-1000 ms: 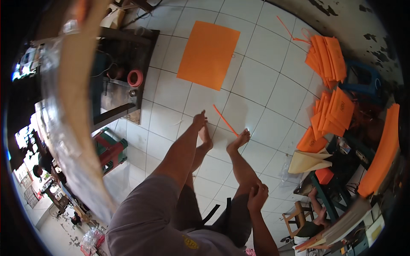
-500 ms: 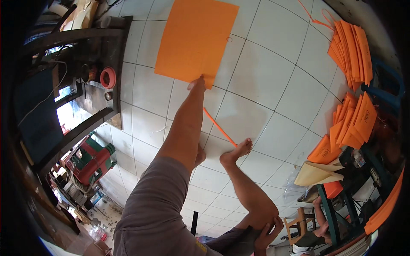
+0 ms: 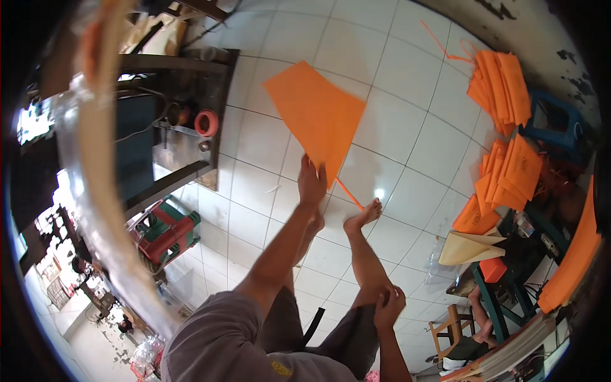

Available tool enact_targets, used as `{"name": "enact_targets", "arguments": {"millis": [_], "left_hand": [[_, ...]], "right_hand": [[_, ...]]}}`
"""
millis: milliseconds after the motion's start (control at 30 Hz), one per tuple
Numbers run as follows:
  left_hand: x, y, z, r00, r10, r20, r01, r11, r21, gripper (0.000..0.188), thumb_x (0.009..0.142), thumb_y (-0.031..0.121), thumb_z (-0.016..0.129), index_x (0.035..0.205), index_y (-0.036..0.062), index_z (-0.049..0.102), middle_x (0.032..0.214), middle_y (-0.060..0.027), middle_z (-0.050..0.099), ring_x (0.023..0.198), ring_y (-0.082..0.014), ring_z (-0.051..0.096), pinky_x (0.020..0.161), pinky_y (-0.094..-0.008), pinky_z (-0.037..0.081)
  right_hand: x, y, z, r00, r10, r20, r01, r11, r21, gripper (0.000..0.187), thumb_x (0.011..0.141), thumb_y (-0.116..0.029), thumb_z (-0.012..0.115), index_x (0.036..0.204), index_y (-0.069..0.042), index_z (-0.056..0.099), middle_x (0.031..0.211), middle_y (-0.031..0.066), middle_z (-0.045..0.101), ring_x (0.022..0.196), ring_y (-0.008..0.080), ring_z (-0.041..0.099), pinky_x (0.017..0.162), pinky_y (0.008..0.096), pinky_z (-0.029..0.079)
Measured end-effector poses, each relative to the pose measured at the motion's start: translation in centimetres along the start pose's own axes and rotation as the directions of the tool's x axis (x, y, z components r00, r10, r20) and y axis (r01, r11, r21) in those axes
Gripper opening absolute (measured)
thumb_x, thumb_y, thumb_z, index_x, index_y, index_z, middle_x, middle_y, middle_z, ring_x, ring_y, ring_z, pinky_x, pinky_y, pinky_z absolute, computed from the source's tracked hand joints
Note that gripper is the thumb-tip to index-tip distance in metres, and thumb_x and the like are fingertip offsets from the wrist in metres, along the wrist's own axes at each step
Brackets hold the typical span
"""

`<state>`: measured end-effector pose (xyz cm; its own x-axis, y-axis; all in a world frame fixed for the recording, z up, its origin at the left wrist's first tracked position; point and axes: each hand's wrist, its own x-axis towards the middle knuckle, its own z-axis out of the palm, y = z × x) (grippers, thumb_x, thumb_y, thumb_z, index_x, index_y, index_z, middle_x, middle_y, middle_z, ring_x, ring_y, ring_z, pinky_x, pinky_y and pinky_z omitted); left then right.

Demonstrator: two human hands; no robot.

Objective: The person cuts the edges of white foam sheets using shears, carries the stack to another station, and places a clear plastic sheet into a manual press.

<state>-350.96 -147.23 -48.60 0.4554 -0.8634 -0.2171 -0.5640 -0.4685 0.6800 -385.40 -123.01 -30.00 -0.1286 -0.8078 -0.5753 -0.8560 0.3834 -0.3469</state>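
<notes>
My left hand grips a large orange sheet by its near edge. The sheet hangs off the floor, tilted and bent, with a shadow on the tiles beside it. My thumb shows at the edge; the fingertips lie partly against the sheet. On my bent right knee rests my right hand, fingers spread over it and holding nothing. A narrow orange strip lies on the floor between the sheet's near corner and my right bare foot.
Stacks of folded orange pieces line the right side, beside a blue stool. A folded cream sheet lies nearer. On the left stand a dark wooden table and a red and green crate-like object. Another person's leg shows lower right.
The orange sheet has come up off the floor and toward me in my left hand, turning and bending. My view has shifted, and my right hand stays on the knee.
</notes>
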Motion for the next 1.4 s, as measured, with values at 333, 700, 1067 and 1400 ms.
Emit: {"name": "enact_targets", "arguments": {"millis": [333, 700, 1067, 1400], "left_hand": [[-24.9, 21.0, -23.0, 0.758, 0.308, 0.575, -0.330, 0.941, -0.070, 0.057, 0.090, 0.005, 0.058, 0.144, -0.0070, 0.042, 0.155, -0.0245, 0.041, 0.133, -0.0431, 0.052, 0.102, -0.0486, 0.053], [-24.8, 26.1, -34.9, 0.813, 0.396, 0.428, -0.133, 0.841, -0.525, 0.037, 0.094, 0.022, 0.067, 0.124, 0.0020, 0.062, 0.117, -0.0157, 0.067, 0.106, -0.0330, 0.066, 0.090, -0.0427, 0.054], [-16.6, 24.3, -24.8, 0.365, -0.184, 0.913, 0.796, 0.569, -0.204, 0.111, 0.086, 0.092, 0.032, 0.160, 0.0096, 0.031, 0.146, -0.0094, 0.056, 0.141, -0.0273, 0.042, 0.115, -0.0578, 0.028], [-9.9, 26.3, -36.5, 0.769, 0.380, 0.514, 0.331, 0.452, -0.828, 0.039, 0.103, 0.029, 0.064, 0.135, 0.0079, 0.061, 0.121, -0.0020, 0.072, 0.104, -0.0125, 0.068, 0.088, -0.0312, 0.054]], "right_hand": [[5.2, -26.5, -9.2, 0.969, -0.155, 0.191, 0.002, 0.782, 0.624, 0.069, 0.101, -0.022, 0.064, 0.157, 0.000, 0.032, 0.154, 0.0139, 0.045, 0.143, 0.0234, 0.043, 0.117, 0.0335, 0.033], [-8.1, -23.5, -35.1, 0.949, -0.315, 0.001, 0.208, 0.630, 0.748, 0.027, 0.094, -0.011, 0.071, 0.119, 0.000, 0.069, 0.111, 0.0033, 0.072, 0.100, 0.0115, 0.065, 0.092, 0.0290, 0.050], [-21.5, -26.3, -47.2, 0.847, -0.497, -0.187, 0.433, 0.442, 0.786, 0.032, 0.087, -0.004, 0.075, 0.118, 0.003, 0.068, 0.111, 0.0041, 0.073, 0.101, 0.0124, 0.065, 0.091, 0.0304, 0.050], [-24.2, -20.2, -47.8, 0.909, -0.083, -0.408, 0.328, 0.745, 0.581, 0.038, 0.094, -0.008, 0.070, 0.130, 0.001, 0.060, 0.120, 0.0078, 0.069, 0.109, 0.0170, 0.065, 0.094, 0.0329, 0.052]]}}
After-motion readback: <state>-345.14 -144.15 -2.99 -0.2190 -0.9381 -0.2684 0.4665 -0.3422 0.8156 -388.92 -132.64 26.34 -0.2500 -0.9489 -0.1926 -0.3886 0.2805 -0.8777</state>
